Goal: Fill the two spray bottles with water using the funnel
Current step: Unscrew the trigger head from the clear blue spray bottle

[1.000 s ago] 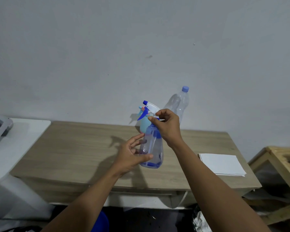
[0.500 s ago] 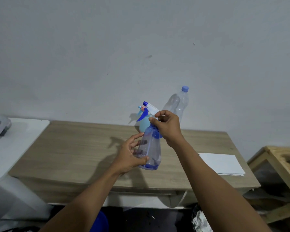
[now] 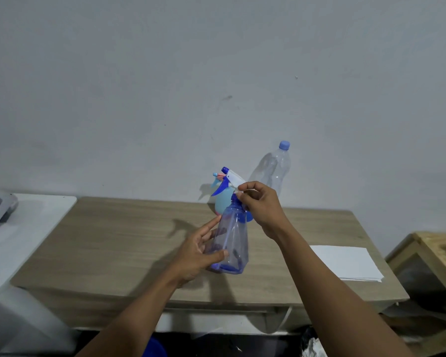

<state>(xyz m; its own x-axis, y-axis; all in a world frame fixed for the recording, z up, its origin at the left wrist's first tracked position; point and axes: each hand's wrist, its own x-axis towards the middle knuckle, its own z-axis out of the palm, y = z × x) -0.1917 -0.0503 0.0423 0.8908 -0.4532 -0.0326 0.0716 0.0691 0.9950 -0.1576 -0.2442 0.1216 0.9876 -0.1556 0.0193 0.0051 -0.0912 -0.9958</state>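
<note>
A clear blue-tinted spray bottle (image 3: 232,240) with a white and blue trigger head (image 3: 229,180) is held just above the wooden table (image 3: 119,243). My left hand (image 3: 200,251) grips its lower body. My right hand (image 3: 262,204) pinches the spray head at the neck. Behind it stands a second spray bottle (image 3: 222,202), light blue with a pink and blue nozzle, mostly hidden. A clear plastic water bottle (image 3: 276,168) with a blue cap stands by the wall. A blue shape (image 3: 249,216) shows behind my right hand; I cannot tell what it is.
A stack of white paper (image 3: 345,262) lies on the table's right side. A white surface with a grey object (image 3: 0,210) adjoins the table on the left. A wooden frame (image 3: 436,253) stands to the right.
The spray bottle has tilted slightly, its base shifting a little to the left in my left hand. My right hand stays pinched on the spray head.
</note>
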